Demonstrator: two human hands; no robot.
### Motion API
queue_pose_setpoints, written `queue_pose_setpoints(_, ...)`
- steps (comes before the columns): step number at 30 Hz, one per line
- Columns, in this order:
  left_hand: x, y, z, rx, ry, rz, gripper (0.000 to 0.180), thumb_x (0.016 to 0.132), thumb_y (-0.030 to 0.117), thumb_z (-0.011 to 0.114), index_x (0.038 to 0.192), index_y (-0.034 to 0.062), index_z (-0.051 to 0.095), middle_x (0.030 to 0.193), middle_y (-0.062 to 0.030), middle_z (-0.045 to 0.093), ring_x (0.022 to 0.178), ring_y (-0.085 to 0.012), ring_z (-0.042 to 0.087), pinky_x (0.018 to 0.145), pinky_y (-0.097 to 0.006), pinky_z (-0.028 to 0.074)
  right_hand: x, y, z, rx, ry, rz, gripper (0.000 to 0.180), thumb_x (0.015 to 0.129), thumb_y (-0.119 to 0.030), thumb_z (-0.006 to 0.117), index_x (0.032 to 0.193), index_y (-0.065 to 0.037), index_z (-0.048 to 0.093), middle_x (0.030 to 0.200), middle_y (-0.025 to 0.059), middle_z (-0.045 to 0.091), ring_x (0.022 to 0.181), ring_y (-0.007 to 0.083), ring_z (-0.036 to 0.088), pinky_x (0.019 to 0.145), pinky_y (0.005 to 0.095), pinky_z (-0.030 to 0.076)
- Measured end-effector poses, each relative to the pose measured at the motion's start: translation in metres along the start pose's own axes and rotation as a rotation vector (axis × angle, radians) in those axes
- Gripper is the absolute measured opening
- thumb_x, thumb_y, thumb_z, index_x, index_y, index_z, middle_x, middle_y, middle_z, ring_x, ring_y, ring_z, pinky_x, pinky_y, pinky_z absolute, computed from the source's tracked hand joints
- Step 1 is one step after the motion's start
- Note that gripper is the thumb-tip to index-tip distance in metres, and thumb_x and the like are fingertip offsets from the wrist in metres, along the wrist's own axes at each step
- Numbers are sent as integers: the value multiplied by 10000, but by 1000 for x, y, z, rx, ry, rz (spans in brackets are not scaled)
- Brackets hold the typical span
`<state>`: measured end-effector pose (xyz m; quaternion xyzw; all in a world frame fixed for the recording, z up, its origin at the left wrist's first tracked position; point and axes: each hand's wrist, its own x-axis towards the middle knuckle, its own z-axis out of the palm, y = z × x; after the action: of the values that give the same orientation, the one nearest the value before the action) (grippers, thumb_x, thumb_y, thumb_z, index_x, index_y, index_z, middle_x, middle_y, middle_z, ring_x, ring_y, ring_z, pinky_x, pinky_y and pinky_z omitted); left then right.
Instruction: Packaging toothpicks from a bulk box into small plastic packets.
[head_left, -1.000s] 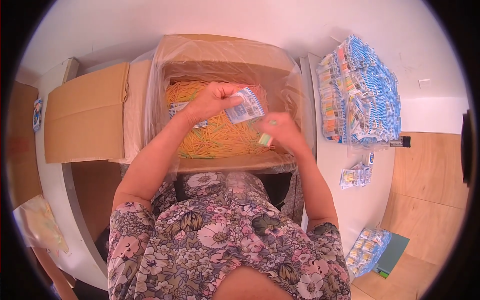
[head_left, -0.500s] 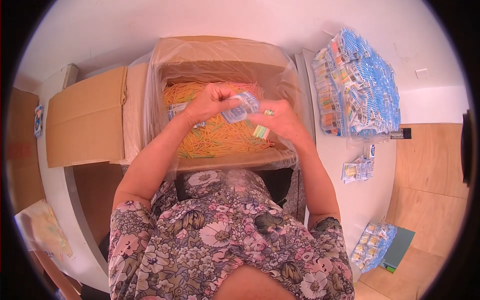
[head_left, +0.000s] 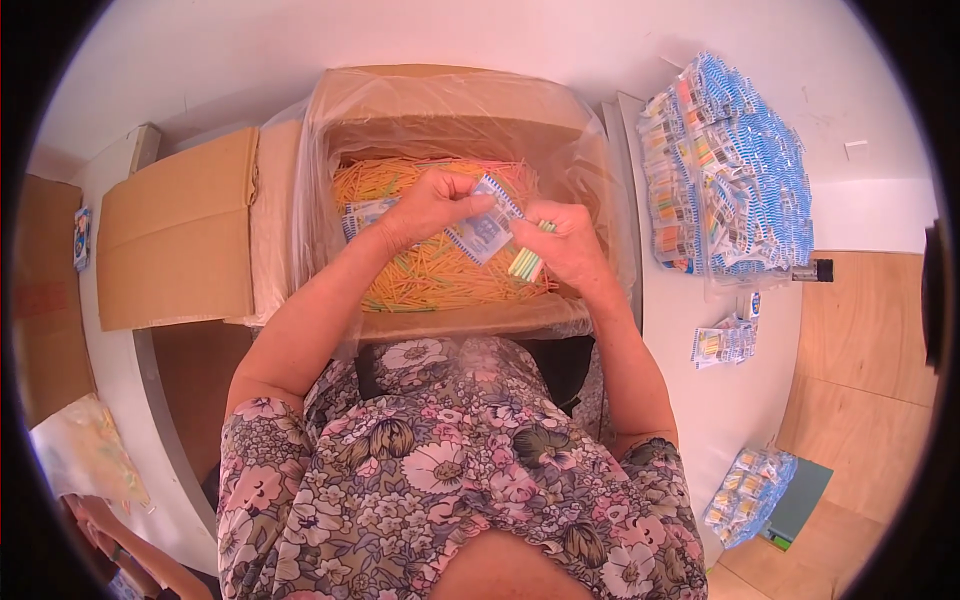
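Between the thumb and fingers of my left hand [head_left: 437, 207] is a small clear plastic packet [head_left: 482, 232] with blue and white print. My right hand [head_left: 563, 240] is closed round a short bundle of thin coloured sticks [head_left: 526, 264], pale green, yellow and pink. Its thumb and forefinger are at the packet's right edge; I cannot tell whether they pinch it. Both hands are above a plastic-lined cardboard box [head_left: 450, 112]. A mass of loose thin sticks [head_left: 430, 275], mostly orange and yellow, lies inside. More flat packets [head_left: 362, 215] rest on the sticks beside my left wrist.
A clear bin piled with filled packets [head_left: 745, 170] stands on the right table. A few packets [head_left: 724, 343] lie nearer, and a blue-edged bag of packets [head_left: 750, 492] is lower right. A cardboard flap [head_left: 178, 240] spreads left. Another person's hands [head_left: 115, 530] show at lower left.
The packet has been turned so its flat printed face shows, and my right fingers have come to its upper right edge. The other person's hands have moved further into view.
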<state>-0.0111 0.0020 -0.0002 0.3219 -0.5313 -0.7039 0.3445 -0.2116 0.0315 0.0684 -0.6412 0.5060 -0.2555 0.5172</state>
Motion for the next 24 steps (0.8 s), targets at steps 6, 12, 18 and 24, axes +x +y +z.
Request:
queue_pose_setpoints(6, 2, -6, 3, -112, -23, -9, 222, 914, 181, 562, 1043, 22, 649, 868, 1, 653, 779, -50, 580, 708, -235, 485, -3, 2, -2, 138, 96, 9, 213, 837, -134, 633, 659, -29, 579, 585, -8, 545, 488, 50, 521, 401, 201, 373)
queue_pose_setpoints(12, 2, -14, -8, -16, 3, 30, 136, 866, 104, 612, 958, 24, 672, 845, -6, 659, 765, -60, 594, 691, -232, 490, -8, 9, 0, 131, 55, -20, 211, 837, -118, 632, 648, -43, 574, 564, -21, 525, 481, 42, 510, 398, 204, 363)
queue_pose_setpoints(18, 3, -10, -6, -45, 67, 38, 71, 774, 1, 682, 844, 17, 686, 808, -16, 659, 737, -71, 598, 665, -224, 488, -15, 18, -23, 370, 19, 103, 209, 826, -118, 655, 655, -71, 546, 565, -34, 510, 452, 31, 469, 386, 206, 336)
queue_pose_setpoints(24, 4, -13, -5, -8, -42, 78, 80, 745, -24, 685, 824, -18, 683, 889, -62, 662, 806, -102, 600, 721, -236, 483, 1, -19, -27, 561, 175, 144, 226, 834, -143, 660, 658, -90, 530, 574, -33, 508, 463, 31, 468, 389, 203, 320)
